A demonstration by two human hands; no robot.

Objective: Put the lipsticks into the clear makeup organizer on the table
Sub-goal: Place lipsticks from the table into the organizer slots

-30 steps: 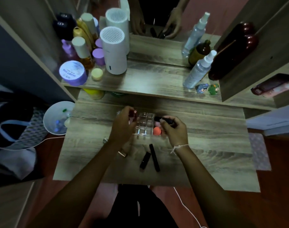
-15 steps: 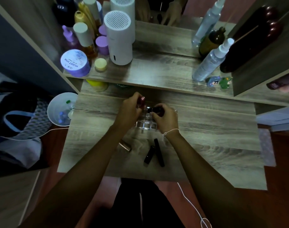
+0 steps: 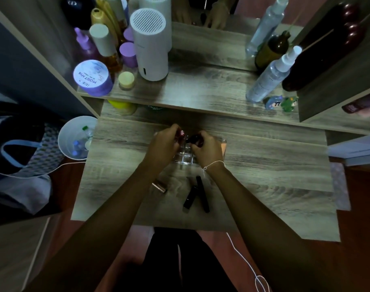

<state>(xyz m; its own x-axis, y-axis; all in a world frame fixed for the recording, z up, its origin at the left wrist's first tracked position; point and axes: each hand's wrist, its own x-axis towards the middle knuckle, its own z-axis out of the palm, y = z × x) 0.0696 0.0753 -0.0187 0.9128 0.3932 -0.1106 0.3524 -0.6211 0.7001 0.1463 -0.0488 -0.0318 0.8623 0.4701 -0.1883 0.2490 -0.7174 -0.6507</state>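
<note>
Left hand [image 3: 165, 142] pinching a red lipstick [image 3: 180, 133], right hand [image 3: 207, 148] closed on a dark lipstick [image 3: 195, 139], both over the clear organizer [image 3: 185, 157] near the bench's [image 3: 274, 175] far edge. Best lowered upright, 1 per cell. Cells mostly hidden; 3 tubes near the front edge, dim.

Dim, bluish light — soft focus, heavy wide-angle bending at the edges.
</note>
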